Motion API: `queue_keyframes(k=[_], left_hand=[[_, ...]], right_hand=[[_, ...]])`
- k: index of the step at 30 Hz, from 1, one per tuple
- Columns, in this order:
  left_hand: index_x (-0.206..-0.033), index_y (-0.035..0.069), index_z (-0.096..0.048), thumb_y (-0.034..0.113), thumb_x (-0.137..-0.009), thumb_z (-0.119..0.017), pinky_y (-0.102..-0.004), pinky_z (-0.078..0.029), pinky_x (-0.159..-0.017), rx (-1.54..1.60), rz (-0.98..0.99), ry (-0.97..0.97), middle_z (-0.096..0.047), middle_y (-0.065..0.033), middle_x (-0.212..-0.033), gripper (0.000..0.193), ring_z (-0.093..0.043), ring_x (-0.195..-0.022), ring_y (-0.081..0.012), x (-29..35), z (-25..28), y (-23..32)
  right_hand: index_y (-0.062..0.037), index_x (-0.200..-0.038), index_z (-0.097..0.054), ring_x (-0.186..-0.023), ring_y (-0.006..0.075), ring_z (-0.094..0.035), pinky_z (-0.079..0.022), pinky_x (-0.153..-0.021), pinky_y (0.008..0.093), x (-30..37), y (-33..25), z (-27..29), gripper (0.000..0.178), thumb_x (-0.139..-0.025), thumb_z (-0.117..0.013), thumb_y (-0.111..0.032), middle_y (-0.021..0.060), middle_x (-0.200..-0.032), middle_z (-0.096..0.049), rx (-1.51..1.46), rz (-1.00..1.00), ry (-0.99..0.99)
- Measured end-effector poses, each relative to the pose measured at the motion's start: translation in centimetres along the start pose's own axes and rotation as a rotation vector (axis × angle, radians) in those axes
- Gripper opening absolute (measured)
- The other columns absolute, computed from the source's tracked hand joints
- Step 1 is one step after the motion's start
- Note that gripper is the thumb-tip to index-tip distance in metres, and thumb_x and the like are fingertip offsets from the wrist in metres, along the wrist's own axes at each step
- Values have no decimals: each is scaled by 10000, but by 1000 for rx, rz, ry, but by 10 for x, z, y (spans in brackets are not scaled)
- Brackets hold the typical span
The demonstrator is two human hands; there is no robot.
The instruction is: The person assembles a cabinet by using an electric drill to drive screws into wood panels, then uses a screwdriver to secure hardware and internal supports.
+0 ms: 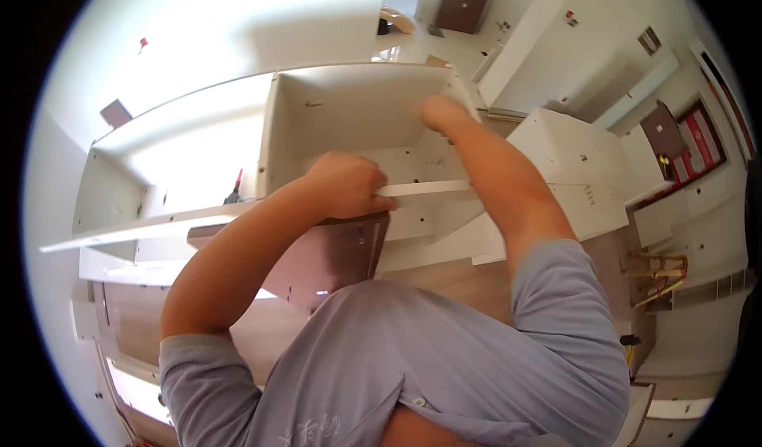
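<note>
Head view: the left hand (pixel 349 186) is clamped on the near rail (pixel 432 189) of an open white cabinet (pixel 353 113); the right hand (pixel 444 115), by its far right wall, is too blurred to tell its grip.

A white open cabinet (pixel 349 117) spans the middle of the frame, reaching toward the left edge. A divider (pixel 268 133) splits it into a deep compartment near the center and a longer one (pixel 198 145) to the left. In the left compartment, close to the divider, is a red and dark tool (pixel 235 194); its exact kind is too small to tell. Dark spots mark the central compartment's pale inner faces. Below, the brownish floor (pixel 468 287) shows at lower center and runs rightward. On it, toward the right edge, stands a yellowish wooden frame (pixel 665 273), with a white box-shaped unit (pixel 567 173) nearer the center.
</note>
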State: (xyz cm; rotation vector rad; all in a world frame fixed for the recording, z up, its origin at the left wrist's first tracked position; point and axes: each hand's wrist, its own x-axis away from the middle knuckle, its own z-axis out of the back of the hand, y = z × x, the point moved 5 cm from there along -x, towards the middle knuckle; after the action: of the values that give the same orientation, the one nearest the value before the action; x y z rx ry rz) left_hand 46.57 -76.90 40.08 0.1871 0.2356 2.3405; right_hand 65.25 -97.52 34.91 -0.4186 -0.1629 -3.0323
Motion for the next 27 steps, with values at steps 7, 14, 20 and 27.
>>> queue_keyframes(k=[7,14,20,27], left_hand=[[-844,92,-728,566,-907,-643,-499,-542,-801,63,-5,-5,-717,-136,-932,486,-688,-952,-378,5,1,-8],[-887,102,-758,551,-889,-663,-499,-543,-795,86,-70,43,-731,-143,-940,459,-697,-940,-375,2,2,-9],[-916,111,-772,537,-880,-677,-496,-542,-781,133,-69,86,-740,-125,-905,437,-701,-919,-367,9,-6,-13],[-918,127,-774,557,-873,-683,-493,-541,-785,124,-7,101,-742,-126,-912,442,-702,-927,-362,14,-6,-11]], right_hand=[[-24,-1125,-694,-985,386,-730,-586,-855,477,7,-43,12,264,-942,-538,-134,218,-1116,-733,-58,81,166],[-107,-900,-571,-571,208,-569,-492,-486,367,-12,45,-8,187,-962,-628,-274,63,-737,-592,-1718,-2,-262],[-34,-960,-580,-615,283,-641,-526,-533,414,-15,7,-13,162,-949,-571,-196,150,-726,-631,-777,-86,-33],[-3,-1189,-651,-992,459,-687,-534,-899,486,-13,-38,-20,317,-936,-538,-156,287,-1053,-723,0,146,294]])
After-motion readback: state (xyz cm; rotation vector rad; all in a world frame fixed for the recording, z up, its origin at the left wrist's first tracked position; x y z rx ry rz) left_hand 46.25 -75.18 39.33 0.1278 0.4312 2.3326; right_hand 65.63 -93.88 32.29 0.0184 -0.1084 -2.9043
